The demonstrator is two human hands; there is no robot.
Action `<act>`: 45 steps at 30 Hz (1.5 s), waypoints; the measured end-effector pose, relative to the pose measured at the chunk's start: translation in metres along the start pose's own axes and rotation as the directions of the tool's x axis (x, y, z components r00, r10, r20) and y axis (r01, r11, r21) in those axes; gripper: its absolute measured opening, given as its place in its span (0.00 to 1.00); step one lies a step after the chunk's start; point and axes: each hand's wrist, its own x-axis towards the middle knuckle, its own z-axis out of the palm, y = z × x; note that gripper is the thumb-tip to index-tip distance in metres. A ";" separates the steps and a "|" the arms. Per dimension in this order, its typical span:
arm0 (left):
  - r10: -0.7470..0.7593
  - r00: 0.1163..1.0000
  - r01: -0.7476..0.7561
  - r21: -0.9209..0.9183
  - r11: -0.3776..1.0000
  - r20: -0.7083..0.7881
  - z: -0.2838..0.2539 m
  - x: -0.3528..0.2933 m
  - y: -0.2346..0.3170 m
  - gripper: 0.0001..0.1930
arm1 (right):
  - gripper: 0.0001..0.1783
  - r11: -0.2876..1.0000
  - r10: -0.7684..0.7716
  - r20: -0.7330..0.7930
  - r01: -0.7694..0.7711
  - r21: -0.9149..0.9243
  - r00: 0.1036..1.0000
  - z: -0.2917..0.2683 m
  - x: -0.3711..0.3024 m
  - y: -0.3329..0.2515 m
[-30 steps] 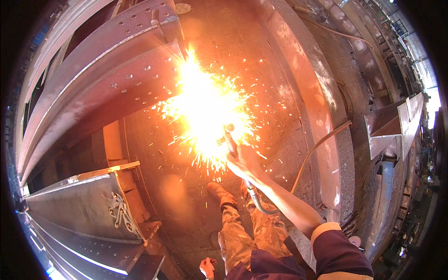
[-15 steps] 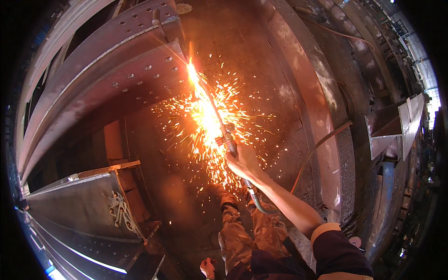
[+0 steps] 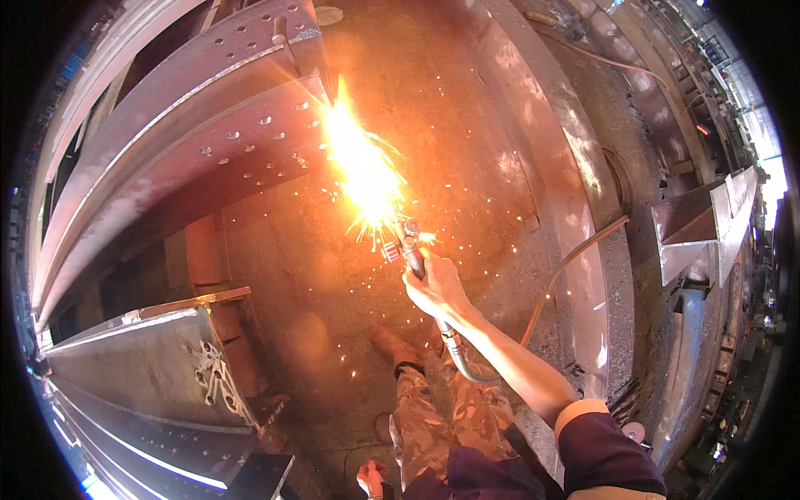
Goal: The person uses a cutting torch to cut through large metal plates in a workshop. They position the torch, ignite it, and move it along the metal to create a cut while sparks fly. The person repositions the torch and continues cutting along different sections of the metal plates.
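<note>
right hand [image 3: 439, 287], one, centre; left hand [image 3: 370, 478], one, lower edge; torch [image 3: 415, 262], one, centre; trouser legs [image 3: 421, 421], two, lower centre; blue cylinder [image 3: 689, 333], one, right of frame.

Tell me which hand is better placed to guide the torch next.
Probably the right hand: it grips the cutting torch, behind the bright flare; the left hand is low, away from the torch.

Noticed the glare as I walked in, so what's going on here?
The person's right hand grips a torch, with a sparking glare beyond it, beside the end of a reddish, holed steel beam. The glare hides any contact. The left hand hangs low, apart from the torch; whether it holds anything is unclear.
</note>
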 end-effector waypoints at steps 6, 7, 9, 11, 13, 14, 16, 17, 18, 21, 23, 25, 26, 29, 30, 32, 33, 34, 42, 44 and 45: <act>-0.053 0.998 0.052 0.023 0.998 0.028 0.003 0.002 0.004 0.13 | 0.12 0.996 0.024 -0.026 -0.022 0.082 0.999 -0.005 -0.004 -0.007; -0.053 0.998 0.049 0.093 0.994 0.034 0.001 0.000 0.006 0.13 | 0.11 0.992 0.037 -0.023 -0.034 0.120 0.999 -0.005 -0.004 -0.007; -0.025 0.997 0.012 0.165 0.986 0.076 -0.002 -0.002 0.010 0.13 | 0.11 0.996 0.010 -0.020 -0.008 0.086 1.000 -0.005 -0.003 -0.006; 0.033 0.989 -0.057 0.167 0.984 0.146 -0.006 -0.001 0.011 0.13 | 0.10 0.997 -0.014 -0.024 0.016 0.077 1.000 -0.005 -0.002 -0.004; 0.050 0.997 -0.058 0.144 0.988 0.056 -0.004 0.000 0.005 0.14 | 0.10 0.997 -0.011 -0.028 0.014 0.078 1.000 -0.005 -0.002 -0.004; 0.059 0.998 -0.059 0.133 0.989 0.011 -0.003 0.002 0.002 0.14 | 0.10 0.997 -0.042 -0.048 0.044 0.059 0.998 -0.005 -0.002 -0.004; 0.040 0.999 -0.036 0.121 0.992 -0.026 0.000 0.008 -0.006 0.15 | 0.11 0.998 -0.043 -0.048 0.045 0.038 0.998 -0.006 -0.003 -0.005; 0.030 0.999 -0.024 0.114 0.993 -0.044 0.001 0.011 -0.010 0.15 | 0.11 0.997 -0.045 -0.030 0.047 0.063 0.999 -0.006 -0.003 -0.006; 0.039 0.999 -0.035 0.107 0.994 -0.037 0.002 0.014 -0.012 0.15 | 0.11 0.998 -0.049 -0.035 0.051 0.047 0.998 -0.007 -0.003 -0.006; 0.028 0.999 -0.024 0.108 0.994 -0.031 0.001 0.019 -0.016 0.14 | 0.13 1.000 -0.003 -0.017 0.004 0.014 1.000 -0.010 -0.003 -0.007; -0.035 0.998 0.041 0.142 0.989 -0.045 0.001 0.018 -0.015 0.13 | 0.19 1.000 0.008 -0.031 -0.009 -0.030 0.999 -0.010 -0.003 -0.007; -0.023 0.999 0.028 0.154 0.988 -0.034 0.003 0.017 -0.011 0.12 | 0.19 1.000 -0.003 -0.038 0.003 0.020 0.999 -0.009 -0.002 -0.007; -0.018 0.999 0.022 0.160 0.987 -0.028 0.004 0.015 -0.009 0.12 | 0.19 0.998 0.030 -0.016 -0.029 0.051 0.999 -0.009 -0.002 -0.008; -0.037 0.998 0.047 0.237 0.970 -0.044 0.008 0.010 -0.002 0.11 | 0.17 0.997 -0.013 -0.045 0.017 0.080 0.999 -0.011 -0.003 -0.008; -0.040 0.998 0.051 0.249 0.967 -0.051 0.010 0.009 0.001 0.11 | 0.17 0.997 -0.018 -0.042 0.021 0.070 0.999 -0.011 -0.003 -0.008; -0.044 0.997 0.061 0.273 0.960 -0.067 0.013 0.005 0.006 0.12 | 0.15 0.997 0.007 -0.006 -0.007 0.075 1.000 -0.013 -0.003 -0.008; -0.050 0.996 0.068 0.275 0.959 -0.072 0.014 0.003 0.008 0.12 | 0.15 0.999 -0.025 -0.027 0.026 0.047 0.999 -0.013 -0.003 -0.009; -0.056 0.996 0.075 0.278 0.958 -0.076 0.014 0.001 0.010 0.12 | 0.15 0.999 -0.034 -0.036 0.035 0.030 0.999 -0.013 -0.003 -0.009; 0.006 1.000 0.001 0.335 0.942 -0.020 0.010 0.001 0.006 0.14 | 0.15 0.996 -0.035 -0.034 0.037 0.084 0.999 -0.015 -0.001 -0.009; 0.114 0.993 -0.089 0.481 0.872 -0.023 0.009 0.005 0.002 0.14 | 0.15 0.994 -0.026 -0.035 0.030 0.105 0.999 -0.016 -0.003 -0.008; 0.045 0.999 -0.034 0.395 0.918 -0.020 0.008 0.006 0.001 0.14 | 0.15 0.996 0.028 0.024 -0.030 0.084 0.999 -0.017 -0.002 -0.008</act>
